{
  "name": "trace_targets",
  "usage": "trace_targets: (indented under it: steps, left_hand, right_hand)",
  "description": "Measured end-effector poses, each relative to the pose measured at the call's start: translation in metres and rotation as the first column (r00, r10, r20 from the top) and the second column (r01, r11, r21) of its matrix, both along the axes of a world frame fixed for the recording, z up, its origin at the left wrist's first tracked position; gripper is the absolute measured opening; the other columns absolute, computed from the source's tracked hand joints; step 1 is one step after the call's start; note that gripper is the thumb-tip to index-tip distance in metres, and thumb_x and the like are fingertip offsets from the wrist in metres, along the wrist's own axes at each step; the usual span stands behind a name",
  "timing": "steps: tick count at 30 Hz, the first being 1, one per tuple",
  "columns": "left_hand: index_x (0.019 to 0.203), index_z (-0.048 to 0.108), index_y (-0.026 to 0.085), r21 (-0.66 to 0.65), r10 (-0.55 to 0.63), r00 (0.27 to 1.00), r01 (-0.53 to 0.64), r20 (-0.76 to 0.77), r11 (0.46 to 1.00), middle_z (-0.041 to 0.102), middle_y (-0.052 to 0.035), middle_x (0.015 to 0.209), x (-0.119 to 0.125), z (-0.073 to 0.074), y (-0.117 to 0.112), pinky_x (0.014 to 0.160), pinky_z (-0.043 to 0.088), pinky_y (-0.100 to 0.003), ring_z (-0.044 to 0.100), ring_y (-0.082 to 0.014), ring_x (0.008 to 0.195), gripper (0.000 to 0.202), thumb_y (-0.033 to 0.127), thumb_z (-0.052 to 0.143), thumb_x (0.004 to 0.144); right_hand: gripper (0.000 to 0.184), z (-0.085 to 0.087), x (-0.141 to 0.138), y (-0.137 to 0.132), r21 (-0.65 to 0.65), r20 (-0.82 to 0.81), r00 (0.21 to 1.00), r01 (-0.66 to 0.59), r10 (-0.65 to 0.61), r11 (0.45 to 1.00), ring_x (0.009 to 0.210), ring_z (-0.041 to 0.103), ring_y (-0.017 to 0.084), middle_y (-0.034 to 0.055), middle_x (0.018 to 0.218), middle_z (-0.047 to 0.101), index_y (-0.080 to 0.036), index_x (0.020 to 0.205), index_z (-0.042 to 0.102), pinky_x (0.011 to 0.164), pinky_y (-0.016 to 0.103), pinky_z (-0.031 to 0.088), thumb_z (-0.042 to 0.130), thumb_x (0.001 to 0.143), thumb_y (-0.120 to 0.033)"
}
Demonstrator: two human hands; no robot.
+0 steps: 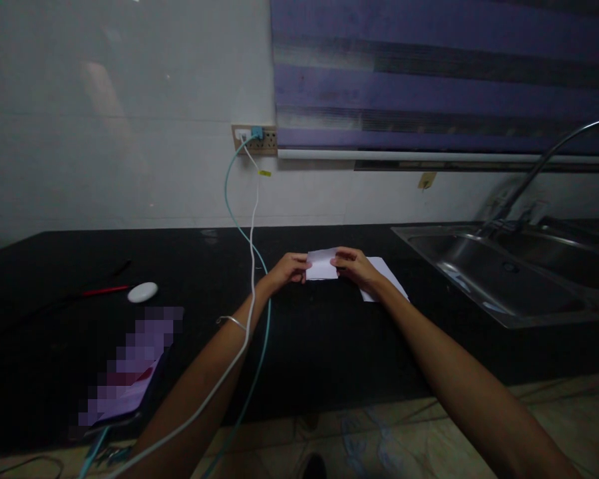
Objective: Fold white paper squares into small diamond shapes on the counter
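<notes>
"White paper slip (321, 266) is pinched at its edges by the left hand (292, 267) and right hand (353, 266), both nearly closed, over the black surface (319, 352). Anything done?"

"Can't be told, tbh. More white sheets (387, 276) are left lying by the right hand, ungripped."

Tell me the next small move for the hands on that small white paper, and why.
I'd probably press the near edge of the small white paper flat with the thumb of the right hand, while the left hand steadies it: the hands hold opposite sides, that edge looks slightly uneven, and the black counter lies below to press against.
</notes>
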State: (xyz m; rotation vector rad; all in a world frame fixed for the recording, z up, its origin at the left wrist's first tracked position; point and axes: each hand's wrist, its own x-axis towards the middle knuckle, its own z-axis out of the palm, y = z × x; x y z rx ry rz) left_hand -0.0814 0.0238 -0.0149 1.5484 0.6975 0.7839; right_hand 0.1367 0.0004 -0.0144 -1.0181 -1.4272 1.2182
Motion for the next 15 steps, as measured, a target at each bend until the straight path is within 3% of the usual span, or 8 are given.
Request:
trace_targets:
  steps: [4, 7, 9, 11, 15]
  left_hand:
    - [0.101, 0.064, 0.011, -0.1, 0.004, 0.996, 0.006, 0.091, 0.995, 0.064, -0.0061, 0.073, -0.002, 0.0, 0.002, 0.047, 0.035, -0.019, 0.057, -0.0101, 0.057, 0.034, 0.032, 0.064, 0.074]
    - [0.105, 0.063, 0.01, -0.217, -0.029, 0.99, 0.059, 0.138, 0.974, 0.066, -0.0102, 0.074, 0.0, 0.001, 0.005, 0.044, 0.033, -0.02, 0.059, -0.0116, 0.056, 0.054, 0.056, 0.048, 0.083]
    - [0.097, 0.065, 0.009, -0.266, -0.055, 0.993, 0.08, 0.101, 0.961, 0.064, -0.0107, 0.067, 0.002, 0.003, 0.006, 0.041, 0.031, -0.021, 0.057, -0.0117, 0.052, 0.071, 0.07, 0.03, 0.084]
    - [0.086, 0.067, 0.01, -0.224, -0.076, 0.997, 0.082, 0.031, 0.971, 0.063, -0.0101, 0.061, 0.005, 0.007, 0.003, 0.041, 0.028, -0.021, 0.053, -0.0114, 0.05, 0.073, 0.071, 0.027, 0.085]
    - [0.068, 0.066, 0.012, 0.03, -0.146, 0.97, 0.155, -0.195, 0.987, 0.057, -0.0056, 0.052, 0.007, 0.017, -0.012, 0.042, 0.027, -0.023, 0.043, -0.0098, 0.045, 0.057, 0.062, 0.043, 0.085]
  right_hand:
    - [0.029, -0.001, 0.001, 0.0, 0.047, 0.024, 0.997, 0.068, -0.069, 0.997, 0.069, 0.055, 0.016, 0.006, 0.085, 0.066, -0.019, 0.089, 0.068, 0.061, 0.029, 0.041, 0.073, 0.065, -0.034]
    - [0.028, -0.001, 0.002, 0.002, 0.091, 0.034, 0.995, 0.091, -0.095, 0.992, 0.068, 0.055, 0.017, 0.0061, 0.08, 0.066, -0.016, 0.085, 0.069, 0.061, 0.03, 0.041, 0.073, 0.066, -0.036]
    - [0.026, 0.0, 0.001, 0.002, 0.127, 0.044, 0.997, 0.061, -0.067, 0.99, 0.069, 0.056, 0.018, 0.0067, 0.082, 0.067, -0.017, 0.086, 0.071, 0.062, 0.031, 0.041, 0.072, 0.067, -0.036]
    - [0.023, 0.001, 0.0, 0.001, 0.177, 0.058, 0.998, 0.01, -0.02, 0.984, 0.074, 0.058, 0.019, 0.0072, 0.086, 0.068, -0.019, 0.086, 0.073, 0.065, 0.032, 0.042, 0.071, 0.069, -0.035]
    - [0.016, 0.002, -0.003, -0.001, 0.244, 0.088, 0.996, -0.019, -0.003, 0.97, 0.085, 0.061, 0.022, 0.0066, 0.092, 0.069, -0.021, 0.083, 0.074, 0.074, 0.034, 0.044, 0.07, 0.07, -0.03]
